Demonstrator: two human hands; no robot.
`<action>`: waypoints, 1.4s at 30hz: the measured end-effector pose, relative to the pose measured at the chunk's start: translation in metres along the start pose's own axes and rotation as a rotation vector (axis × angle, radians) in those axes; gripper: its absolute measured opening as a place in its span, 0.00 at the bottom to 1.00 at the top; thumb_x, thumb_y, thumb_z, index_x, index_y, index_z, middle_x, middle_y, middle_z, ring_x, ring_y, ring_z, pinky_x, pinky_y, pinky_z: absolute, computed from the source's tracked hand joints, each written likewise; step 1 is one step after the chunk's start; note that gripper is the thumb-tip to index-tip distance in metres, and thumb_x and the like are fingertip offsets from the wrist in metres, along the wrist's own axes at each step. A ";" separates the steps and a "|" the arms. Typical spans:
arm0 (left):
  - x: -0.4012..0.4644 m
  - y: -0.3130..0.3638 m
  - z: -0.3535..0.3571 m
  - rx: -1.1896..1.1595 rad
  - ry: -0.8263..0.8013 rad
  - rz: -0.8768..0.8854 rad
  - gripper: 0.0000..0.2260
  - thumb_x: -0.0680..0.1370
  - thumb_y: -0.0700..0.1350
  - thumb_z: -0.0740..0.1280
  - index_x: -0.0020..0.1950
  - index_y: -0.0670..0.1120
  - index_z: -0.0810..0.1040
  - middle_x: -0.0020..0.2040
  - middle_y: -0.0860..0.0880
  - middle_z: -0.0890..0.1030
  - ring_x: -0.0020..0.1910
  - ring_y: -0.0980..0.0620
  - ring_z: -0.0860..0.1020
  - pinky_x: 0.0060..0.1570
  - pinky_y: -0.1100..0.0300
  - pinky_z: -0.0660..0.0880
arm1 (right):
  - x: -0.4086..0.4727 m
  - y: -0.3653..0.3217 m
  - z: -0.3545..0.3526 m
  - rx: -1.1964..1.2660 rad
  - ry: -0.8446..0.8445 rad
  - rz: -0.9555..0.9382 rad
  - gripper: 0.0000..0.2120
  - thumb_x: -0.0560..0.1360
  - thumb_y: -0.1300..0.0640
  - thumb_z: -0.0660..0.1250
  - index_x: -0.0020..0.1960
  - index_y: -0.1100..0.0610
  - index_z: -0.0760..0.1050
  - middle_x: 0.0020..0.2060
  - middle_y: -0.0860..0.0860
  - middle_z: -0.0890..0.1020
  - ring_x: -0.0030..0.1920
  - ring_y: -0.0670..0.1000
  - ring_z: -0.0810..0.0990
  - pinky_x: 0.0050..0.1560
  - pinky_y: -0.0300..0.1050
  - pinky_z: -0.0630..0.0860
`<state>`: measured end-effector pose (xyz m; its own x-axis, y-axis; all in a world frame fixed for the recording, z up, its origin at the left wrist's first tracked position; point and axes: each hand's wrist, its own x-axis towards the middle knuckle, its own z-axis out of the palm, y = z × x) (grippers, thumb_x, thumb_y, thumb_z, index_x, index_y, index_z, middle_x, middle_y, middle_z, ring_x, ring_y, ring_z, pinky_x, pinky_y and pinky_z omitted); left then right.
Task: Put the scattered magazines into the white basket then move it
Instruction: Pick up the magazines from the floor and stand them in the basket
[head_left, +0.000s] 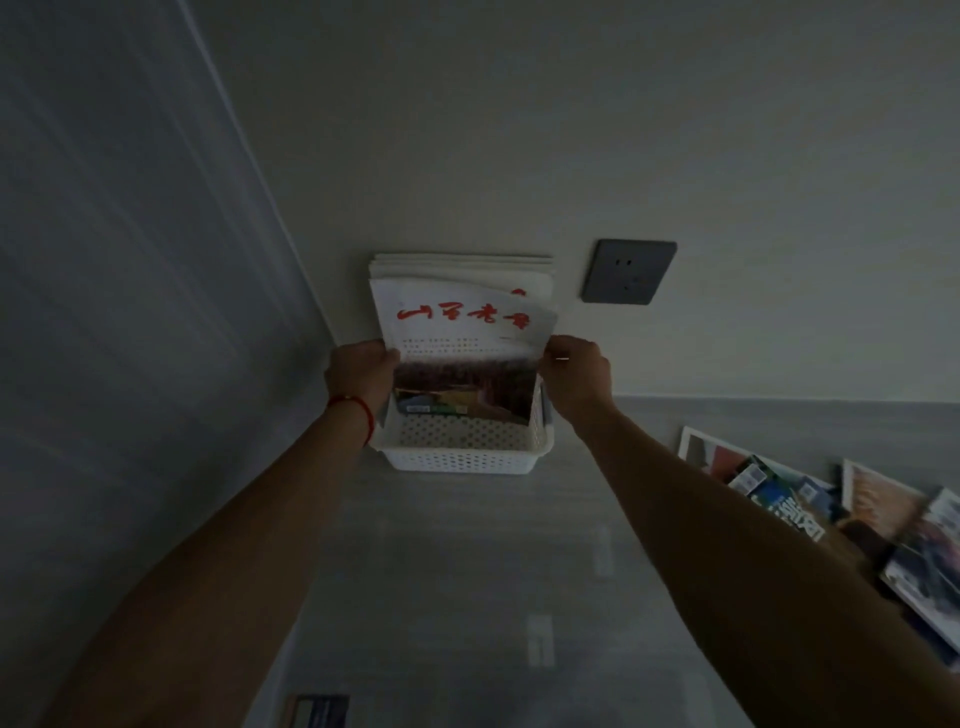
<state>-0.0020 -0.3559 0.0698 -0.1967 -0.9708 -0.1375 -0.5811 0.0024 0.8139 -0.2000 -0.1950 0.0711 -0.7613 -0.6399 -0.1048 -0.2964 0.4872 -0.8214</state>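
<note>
A white perforated basket (462, 456) stands on the grey floor against the wall. Several magazines stand upright in it, leaning on the wall. The front magazine (460, 332) has a white cover with red brush lettering and a dark photo below. My left hand (361, 371) grips its left edge, and my right hand (574, 366) pinches its right edge. The magazine's lower end sits inside the basket. More scattered magazines (789, 499) lie on the floor at the right, by the wall.
A dark wall socket (628, 271) sits on the wall right of the basket. A grey side wall or panel (130, 312) runs along the left. A small dark item (317, 711) lies on the floor at the bottom. Grey floor (467, 571) stretches between my arms.
</note>
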 end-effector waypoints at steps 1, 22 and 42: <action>0.000 -0.001 0.001 0.036 -0.006 0.001 0.08 0.75 0.43 0.66 0.40 0.41 0.81 0.44 0.45 0.85 0.44 0.47 0.81 0.45 0.56 0.77 | -0.001 0.001 -0.001 0.005 -0.024 0.002 0.15 0.76 0.61 0.66 0.61 0.51 0.82 0.54 0.50 0.85 0.51 0.52 0.82 0.49 0.39 0.73; -0.323 0.025 0.182 0.282 -0.618 0.429 0.23 0.73 0.32 0.64 0.68 0.43 0.75 0.67 0.42 0.75 0.67 0.44 0.73 0.70 0.58 0.66 | -0.170 0.302 -0.280 -0.532 0.191 0.478 0.26 0.76 0.54 0.66 0.73 0.56 0.67 0.70 0.62 0.69 0.71 0.65 0.67 0.69 0.60 0.67; -0.429 0.064 0.258 0.275 -0.636 0.587 0.16 0.74 0.32 0.64 0.59 0.44 0.81 0.58 0.45 0.82 0.57 0.48 0.80 0.60 0.52 0.78 | -0.223 0.368 -0.329 -0.864 -0.018 -0.140 0.15 0.79 0.59 0.62 0.65 0.55 0.70 0.50 0.53 0.84 0.46 0.51 0.85 0.45 0.44 0.82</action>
<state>-0.1586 0.1225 0.0358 -0.8722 -0.4797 -0.0953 -0.4018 0.5916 0.6989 -0.3292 0.3228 -0.0235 -0.6781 -0.7332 -0.0502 -0.7253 0.6787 -0.1156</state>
